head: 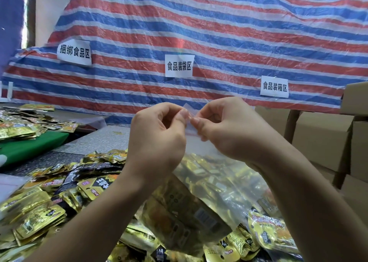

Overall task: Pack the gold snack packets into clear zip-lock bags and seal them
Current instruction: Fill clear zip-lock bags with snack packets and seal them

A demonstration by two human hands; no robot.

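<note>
A clear zip-lock bag [207, 184] hangs in front of me, holding several gold snack packets. My left hand [157, 142] and my right hand [229, 128] meet at its top edge, each pinching the zip strip between thumb and fingers. The strip's far end sticks up between the two thumbs. Loose gold snack packets [39, 208] lie heaped on the table below and to the left of the bag.
More gold packets [22, 126] are piled at the far left beside a green surface [33, 148]. A striped tarp [199, 33] with paper labels hangs behind. Cardboard boxes [322, 140] stack at the right. A grey speckled tabletop [103, 140] shows in the middle.
</note>
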